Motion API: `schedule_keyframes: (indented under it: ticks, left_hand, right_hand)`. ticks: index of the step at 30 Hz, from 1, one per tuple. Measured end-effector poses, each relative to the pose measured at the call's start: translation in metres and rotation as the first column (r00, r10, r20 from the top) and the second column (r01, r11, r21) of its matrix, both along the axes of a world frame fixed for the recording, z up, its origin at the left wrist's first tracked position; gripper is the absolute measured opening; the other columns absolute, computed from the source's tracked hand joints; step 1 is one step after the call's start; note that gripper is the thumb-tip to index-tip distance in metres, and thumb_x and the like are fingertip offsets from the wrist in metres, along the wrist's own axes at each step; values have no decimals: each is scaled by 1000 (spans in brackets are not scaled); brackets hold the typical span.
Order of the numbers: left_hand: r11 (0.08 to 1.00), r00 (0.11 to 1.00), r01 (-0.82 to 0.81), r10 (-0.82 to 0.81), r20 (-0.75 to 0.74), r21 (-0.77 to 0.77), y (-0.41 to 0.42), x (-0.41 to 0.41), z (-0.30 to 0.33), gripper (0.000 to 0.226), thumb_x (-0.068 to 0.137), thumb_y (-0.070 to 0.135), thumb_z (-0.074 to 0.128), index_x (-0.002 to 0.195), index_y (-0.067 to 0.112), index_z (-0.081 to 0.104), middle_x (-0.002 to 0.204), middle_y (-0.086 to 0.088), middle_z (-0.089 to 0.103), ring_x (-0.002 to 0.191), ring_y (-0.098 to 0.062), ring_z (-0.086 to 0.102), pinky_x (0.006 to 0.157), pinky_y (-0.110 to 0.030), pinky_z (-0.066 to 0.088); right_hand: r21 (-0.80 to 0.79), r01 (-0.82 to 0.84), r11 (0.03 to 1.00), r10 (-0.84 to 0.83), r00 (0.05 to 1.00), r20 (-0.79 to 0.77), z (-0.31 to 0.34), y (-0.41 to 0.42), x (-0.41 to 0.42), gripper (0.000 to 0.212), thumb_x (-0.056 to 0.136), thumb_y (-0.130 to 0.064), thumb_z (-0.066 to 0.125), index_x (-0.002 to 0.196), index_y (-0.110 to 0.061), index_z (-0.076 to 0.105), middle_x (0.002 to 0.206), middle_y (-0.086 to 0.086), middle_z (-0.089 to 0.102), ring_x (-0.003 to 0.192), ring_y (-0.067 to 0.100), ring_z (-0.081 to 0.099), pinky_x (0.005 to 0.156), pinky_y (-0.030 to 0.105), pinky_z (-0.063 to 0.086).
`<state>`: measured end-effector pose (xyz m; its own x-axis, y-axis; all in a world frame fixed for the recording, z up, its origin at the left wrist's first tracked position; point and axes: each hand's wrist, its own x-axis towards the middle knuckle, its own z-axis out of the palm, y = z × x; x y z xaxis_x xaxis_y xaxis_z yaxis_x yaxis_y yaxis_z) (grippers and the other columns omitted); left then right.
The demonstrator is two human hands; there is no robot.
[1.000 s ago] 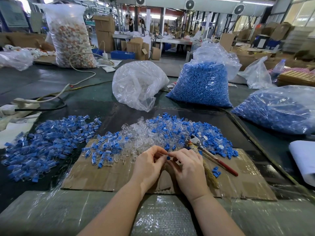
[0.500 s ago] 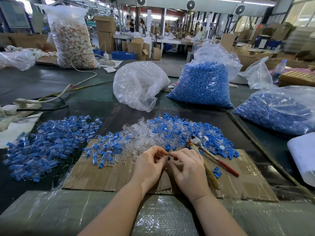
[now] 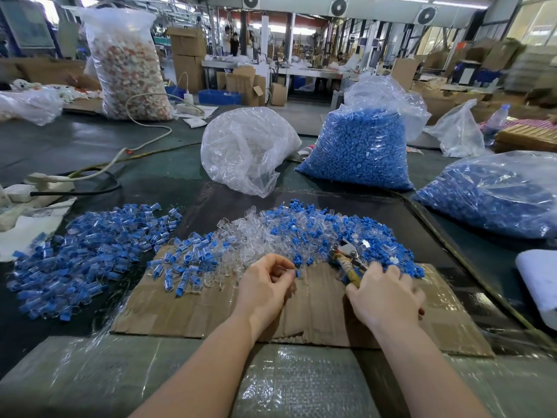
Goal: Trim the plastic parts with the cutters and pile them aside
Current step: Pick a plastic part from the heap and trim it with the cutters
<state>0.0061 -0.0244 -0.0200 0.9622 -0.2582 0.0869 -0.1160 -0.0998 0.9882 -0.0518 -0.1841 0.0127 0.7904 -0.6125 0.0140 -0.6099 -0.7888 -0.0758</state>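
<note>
Head view, over the person's forearms: the left hand [image 3: 266, 282] pinches 1 small clear-and-blue plastic part [image 3: 297, 272] at its fingertips, raised just above the cardboard sheet [image 3: 193, 309], presumably to offer it to the blades. The right hand [image 3: 384, 297] curls around the yellow handles of the cutters [image 3: 346, 257], whose tip lies against the mixed heap of untrimmed parts [image 3: 301, 230] on the tabletop [image 3: 90, 152]. Well to the left sits the finished pile [image 3: 90, 254], kept apart so sorted work stays separate. The hand covers most of the handles; whether the blades are parted is too small to judge.
</note>
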Motion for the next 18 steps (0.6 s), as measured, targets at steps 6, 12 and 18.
schedule_keyframes:
  ticks: [6,12,18]
  left_hand:
    - [987,985,-26,-3,-173,-162,0,5,5,7,89,-1,56,90,5,59,60,-6,60,53,-15,55,48,-22,47]
    - [970,961,-48,-20,-276,-237,4,14,7,6,89,5,57,91,9,61,57,-3,62,50,-14,56,46,-27,47]
    - [951,955,-101,11,-296,-291,3,17,14,5,89,2,57,88,6,59,53,-2,61,44,-11,57,37,-24,45]
  right_hand:
    - [-33,-171,985,173,980,93,15,9,-4,32,94,-43,43,107,-14,45,114,8,51,105,25,48,86,33,40]
    - [465,-356,811,294,934,202,31,24,-5,25,93,-31,44,73,-17,40,69,-2,46,58,12,41,51,27,27]
    - [746,-284,602,267,952,146,40,30,-12,16,88,-24,50,76,-16,44,67,1,44,58,17,44,53,27,32]
